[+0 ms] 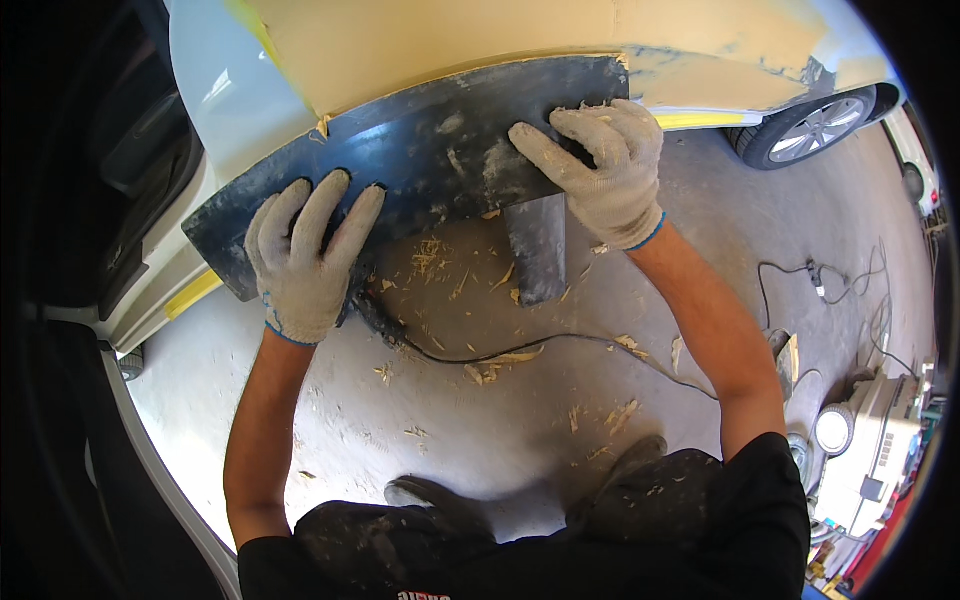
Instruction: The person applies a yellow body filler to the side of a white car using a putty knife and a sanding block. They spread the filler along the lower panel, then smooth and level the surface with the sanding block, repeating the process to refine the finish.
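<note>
A long black spreader sheet [430, 150] lies with its far edge against the car panel [450, 35], which is coated in yellowish filler. My left hand [305, 260], in a pale knit glove, grips the sheet near its left end, fingers spread over the top face. Near its right end my right hand [612, 165], gloved alike, holds it with the fingertips on top and close to the far edge. Both thumbs are partly hidden. Bits of filler cling along the sheet's far edge. Below the sheet, between my hands, shows a smaller dark flat plate [537, 250].
Filler shavings [430, 260] litter the concrete floor. A black cord [570, 338] runs across it below my hands. At far right stand the car's wheel [815, 135] and, lower down, a whitish machine [870, 450]. The dark open doorway [110, 150] is at left.
</note>
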Demonstrator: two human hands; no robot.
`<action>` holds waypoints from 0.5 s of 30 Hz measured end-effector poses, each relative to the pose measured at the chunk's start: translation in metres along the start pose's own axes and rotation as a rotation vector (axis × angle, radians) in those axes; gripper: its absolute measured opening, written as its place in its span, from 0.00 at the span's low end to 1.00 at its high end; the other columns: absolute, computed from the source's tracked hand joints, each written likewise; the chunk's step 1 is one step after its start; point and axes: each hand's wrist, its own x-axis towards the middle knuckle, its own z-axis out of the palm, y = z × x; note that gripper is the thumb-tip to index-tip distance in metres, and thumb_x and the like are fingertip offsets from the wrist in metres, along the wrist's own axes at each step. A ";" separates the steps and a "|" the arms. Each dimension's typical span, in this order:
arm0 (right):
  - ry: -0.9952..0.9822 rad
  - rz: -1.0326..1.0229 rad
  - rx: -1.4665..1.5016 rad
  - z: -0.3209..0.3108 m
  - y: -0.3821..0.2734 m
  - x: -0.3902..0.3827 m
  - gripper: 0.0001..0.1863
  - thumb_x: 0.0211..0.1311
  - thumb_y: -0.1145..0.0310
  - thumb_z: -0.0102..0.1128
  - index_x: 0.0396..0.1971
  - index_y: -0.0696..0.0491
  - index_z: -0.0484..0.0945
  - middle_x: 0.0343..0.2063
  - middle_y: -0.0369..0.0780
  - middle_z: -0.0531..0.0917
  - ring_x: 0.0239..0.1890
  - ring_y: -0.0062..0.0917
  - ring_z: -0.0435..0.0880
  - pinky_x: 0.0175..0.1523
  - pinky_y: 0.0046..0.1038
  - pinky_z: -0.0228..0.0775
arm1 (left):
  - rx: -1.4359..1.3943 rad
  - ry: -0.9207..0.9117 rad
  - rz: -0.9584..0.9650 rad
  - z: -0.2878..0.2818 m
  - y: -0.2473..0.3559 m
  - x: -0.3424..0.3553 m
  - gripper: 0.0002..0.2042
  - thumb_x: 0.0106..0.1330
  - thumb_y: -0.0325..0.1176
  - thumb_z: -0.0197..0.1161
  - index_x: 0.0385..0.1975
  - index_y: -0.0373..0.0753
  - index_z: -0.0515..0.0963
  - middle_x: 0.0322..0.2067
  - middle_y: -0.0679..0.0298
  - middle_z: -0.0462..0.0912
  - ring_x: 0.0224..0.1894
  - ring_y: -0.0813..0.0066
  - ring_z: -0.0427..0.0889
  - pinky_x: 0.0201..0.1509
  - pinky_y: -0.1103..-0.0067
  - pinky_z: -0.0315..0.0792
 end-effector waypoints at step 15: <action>-0.124 0.036 0.011 -0.005 -0.001 -0.011 0.25 0.54 0.72 0.73 0.51 0.31 0.95 0.50 0.29 0.82 0.56 0.30 0.76 0.63 0.40 0.73 | -0.055 -0.011 0.002 0.005 0.005 0.003 0.22 0.66 0.31 0.73 0.59 0.63 0.89 0.64 0.72 0.81 0.67 0.61 0.74 0.73 0.63 0.70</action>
